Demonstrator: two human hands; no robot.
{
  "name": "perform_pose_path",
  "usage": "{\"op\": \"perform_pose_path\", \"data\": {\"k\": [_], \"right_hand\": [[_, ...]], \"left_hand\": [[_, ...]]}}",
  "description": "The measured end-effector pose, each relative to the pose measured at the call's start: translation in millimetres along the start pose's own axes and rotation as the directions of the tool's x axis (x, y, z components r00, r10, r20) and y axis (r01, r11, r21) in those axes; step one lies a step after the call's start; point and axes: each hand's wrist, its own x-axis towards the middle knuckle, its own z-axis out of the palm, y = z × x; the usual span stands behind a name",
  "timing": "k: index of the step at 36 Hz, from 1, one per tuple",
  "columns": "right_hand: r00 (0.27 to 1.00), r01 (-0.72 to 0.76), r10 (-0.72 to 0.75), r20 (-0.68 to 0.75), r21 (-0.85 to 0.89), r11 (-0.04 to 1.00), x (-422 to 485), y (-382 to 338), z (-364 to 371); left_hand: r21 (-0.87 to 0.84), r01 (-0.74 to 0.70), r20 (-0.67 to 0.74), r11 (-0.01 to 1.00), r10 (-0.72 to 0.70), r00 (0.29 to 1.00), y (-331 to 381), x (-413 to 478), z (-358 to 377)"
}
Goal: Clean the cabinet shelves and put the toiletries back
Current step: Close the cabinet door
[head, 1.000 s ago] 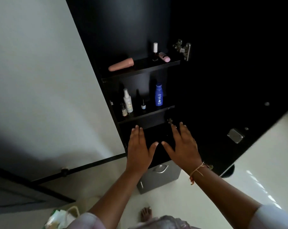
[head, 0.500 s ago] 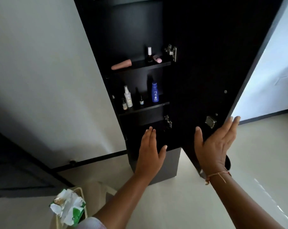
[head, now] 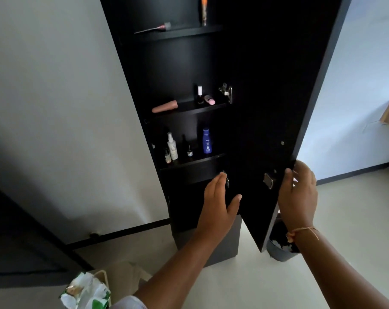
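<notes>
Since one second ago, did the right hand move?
Yes. The right hand went rightward, from in front of the low shelf beside the left hand to the free edge of the door, past the latch plate.

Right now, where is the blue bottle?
In the head view, the blue bottle stands upright at the right end of the cabinet's lowest stocked shelf, right of a tiny dark bottle.
</notes>
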Motion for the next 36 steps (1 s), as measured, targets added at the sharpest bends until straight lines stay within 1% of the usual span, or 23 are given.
{"op": "perform_pose_path", "data": {"k": [2,5,8,13,15,17,23,26,28,31,33,35,36], "right_hand": [[1.000,0.028,-0.028,0.009,0.015,1.000,-2.5,-0.5,0.3],[0.996,0.084,-0.084,0.022,0.030,0.996,-7.5,-1.5,4.7],[0.986,0.161,-0.163,0.046,0.051,0.986,-13.9,-6.9,13.3],[0.948,0.248,-0.258,0.188,0.078,0.966,-27.2,-24.5,32.2],[0.923,0.282,-0.293,0.252,0.078,0.956,-32.1,-32.5,43.7],[0.888,0.348,-0.354,0.294,0.075,0.935,-36.9,-41.5,56.6],[0.776,0.502,-0.488,0.400,0.077,0.862,-45.5,-71.3,110.6],[0.709,0.589,-0.563,0.424,0.081,0.804,-47.9,-85.9,142.9],[0.679,0.633,-0.583,0.447,0.048,0.773,-51.0,-96.4,162.6],[0.625,0.699,-0.585,0.518,-0.037,0.714,-50.1,-105.6,197.2],[0.592,0.727,-0.589,0.550,-0.048,0.685,-45.3,-109.8,218.8],[0.585,0.742,-0.617,0.527,-0.041,0.669,-39.3,-116.3,233.3],[0.599,0.742,-0.634,0.489,-0.040,0.670,-36.2,-120.8,238.3]], "left_hand": [[-0.039,0.011,0.000,0.999,-0.011,1.000,4.0,1.8,0.4],[-0.143,0.034,0.008,0.989,-0.033,0.999,10.6,6.0,-1.5],[-0.216,0.054,-0.010,0.975,-0.057,0.998,15.5,12.3,-6.9],[-0.222,0.042,-0.083,0.974,-0.062,0.995,18.4,24.4,-21.2],[-0.236,0.031,-0.098,0.971,-0.056,0.994,16.7,27.1,-27.8],[-0.223,0.026,-0.125,0.975,-0.055,0.991,11.0,28.5,-34.3],[-0.160,0.099,-0.306,0.982,-0.145,0.941,-21.9,37.4,-71.5],[-0.127,0.166,-0.361,0.978,-0.201,0.911,-45.6,50.0,-94.2],[-0.107,0.215,-0.384,0.971,-0.240,0.892,-62.1,61.1,-107.1],[-0.095,0.265,-0.412,0.959,-0.280,0.867,-83.5,83.0,-125.4],[-0.071,0.292,-0.419,0.954,-0.294,0.859,-95.7,98.7,-137.2],[-0.052,0.299,-0.414,0.953,-0.293,0.862,-108.3,111.9,-147.5],[-0.045,0.292,-0.409,0.956,-0.284,0.867,-114.4,116.9,-152.2]]}}
